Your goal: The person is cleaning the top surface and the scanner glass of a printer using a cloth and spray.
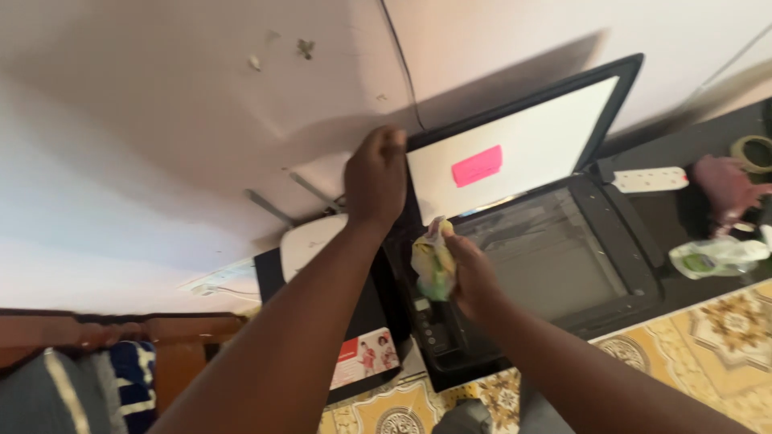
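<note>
Plain white wall (161,120) fills most of the view, w/ a few small marks or chips high up (304,48) and a dark cable (402,64) running down it. Soft shadows fall across the wall; light seems even, prob. indoor, source not in view. Black desk surface (700,205) at right, partly covered by a yellow patterned cloth (724,337) w/ ornate medallions. White power strip (650,178) lies on the desk near the wall; a tape roll (754,153) sits at the far right edge. Lower left: dark reddish wood furniture (121,329) and striped fabric (64,390), blurred.
</note>
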